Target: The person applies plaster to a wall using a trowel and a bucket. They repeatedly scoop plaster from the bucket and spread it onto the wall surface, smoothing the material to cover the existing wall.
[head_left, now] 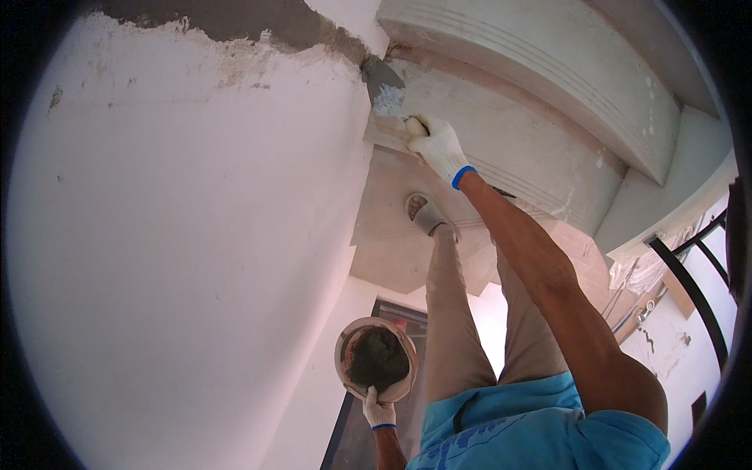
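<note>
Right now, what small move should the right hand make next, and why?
Perhaps ease the trowel along the corner: the right hand holds it there, near the rough grey band on the wall, and the left hand holds a bucket of grey mix.

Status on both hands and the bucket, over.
Left hand gripping bucket of grey mix. Right hand holding trowel near white wall. No visible obstruction at trowel.
</note>
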Available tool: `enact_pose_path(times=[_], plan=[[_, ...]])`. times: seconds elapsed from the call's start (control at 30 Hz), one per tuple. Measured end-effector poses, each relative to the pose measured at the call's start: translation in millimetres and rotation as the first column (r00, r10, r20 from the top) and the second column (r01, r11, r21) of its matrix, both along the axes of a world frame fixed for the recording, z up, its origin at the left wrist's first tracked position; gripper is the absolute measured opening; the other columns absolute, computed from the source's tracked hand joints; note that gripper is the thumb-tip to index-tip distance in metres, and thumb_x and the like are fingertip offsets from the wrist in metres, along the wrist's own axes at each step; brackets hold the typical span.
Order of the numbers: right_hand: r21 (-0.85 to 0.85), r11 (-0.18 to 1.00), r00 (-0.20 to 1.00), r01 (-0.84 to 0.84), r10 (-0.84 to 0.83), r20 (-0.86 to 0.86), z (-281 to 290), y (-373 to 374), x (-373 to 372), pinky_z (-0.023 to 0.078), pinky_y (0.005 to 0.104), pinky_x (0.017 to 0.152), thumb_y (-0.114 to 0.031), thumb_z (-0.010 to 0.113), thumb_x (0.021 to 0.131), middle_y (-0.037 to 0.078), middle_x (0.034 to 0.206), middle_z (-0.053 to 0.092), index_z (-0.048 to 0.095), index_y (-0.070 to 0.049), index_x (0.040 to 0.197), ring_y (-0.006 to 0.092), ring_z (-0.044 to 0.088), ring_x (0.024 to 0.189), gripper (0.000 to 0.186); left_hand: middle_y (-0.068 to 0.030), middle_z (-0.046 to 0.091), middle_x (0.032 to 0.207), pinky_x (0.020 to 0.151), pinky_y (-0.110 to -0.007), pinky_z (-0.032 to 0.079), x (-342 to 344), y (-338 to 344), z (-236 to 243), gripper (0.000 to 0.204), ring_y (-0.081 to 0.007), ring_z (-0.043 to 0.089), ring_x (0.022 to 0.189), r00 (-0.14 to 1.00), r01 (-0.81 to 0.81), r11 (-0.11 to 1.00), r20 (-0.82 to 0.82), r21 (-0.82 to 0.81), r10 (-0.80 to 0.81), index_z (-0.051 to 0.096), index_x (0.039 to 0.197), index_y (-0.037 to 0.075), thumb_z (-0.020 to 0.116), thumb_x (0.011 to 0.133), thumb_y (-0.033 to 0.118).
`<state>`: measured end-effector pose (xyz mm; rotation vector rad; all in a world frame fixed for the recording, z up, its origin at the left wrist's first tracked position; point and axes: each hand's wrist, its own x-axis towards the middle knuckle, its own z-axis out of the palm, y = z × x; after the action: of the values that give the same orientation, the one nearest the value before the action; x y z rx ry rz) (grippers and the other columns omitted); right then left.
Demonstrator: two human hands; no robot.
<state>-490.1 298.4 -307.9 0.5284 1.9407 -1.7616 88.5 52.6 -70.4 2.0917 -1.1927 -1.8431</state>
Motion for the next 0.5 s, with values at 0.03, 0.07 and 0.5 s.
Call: enact_pose_path(times=[0.03,0.07,0.5], plan=[[0.052,0.999,0.998,-0.002,0.005,-0.062,-2,-3,-1,0.057,0.0404,0.076,-0.017,0.073,0.081,0.019,0.092,0.075,0.072,-0.002,0.126,0.0305,0.074,0.083,0.048,-0.015,0.06,0.147,0.111,-0.054,0.054,-6,-2,0,0.048,-0.0334,0.061,0.133,1.0,-0.004,1.0,0.008,0.001,0.004,0.049,0.15,-0.001,0.061,0.104,0.006],[0.077,0.997,0.997,0.006,0.0,-0.081,-4,-3,0,0.057,0.0417,0.08,-0.018,0.073,0.08,0.021,0.096,0.075,0.072,-0.002,0.125,0.0337,0.074,0.088,0.048,-0.0149,0.061,0.146,0.11,-0.053,0.055,-10,-4,0,0.048,-0.0333,0.062,0.132,1.0,-0.007,1.0,0.015,0.002,0.007,0.049,0.149,-0.001,0.061,0.104,0.006],[0.331,0.943,0.991,0.029,0.017,-0.134,72,-61,-5,0.053,0.0542,0.088,-0.02,0.072,0.083,0.027,0.105,0.073,0.067,-0.003,0.111,0.0491,0.067,0.105,0.033,-0.0111,0.061,0.141,0.106,-0.044,0.056,-11,-37,-6,0.047,-0.0255,0.062,0.128,0.982,0.177,0.984,0.063,-0.012,-0.176,0.055,0.147,0.001,0.065,0.103,0.008]])
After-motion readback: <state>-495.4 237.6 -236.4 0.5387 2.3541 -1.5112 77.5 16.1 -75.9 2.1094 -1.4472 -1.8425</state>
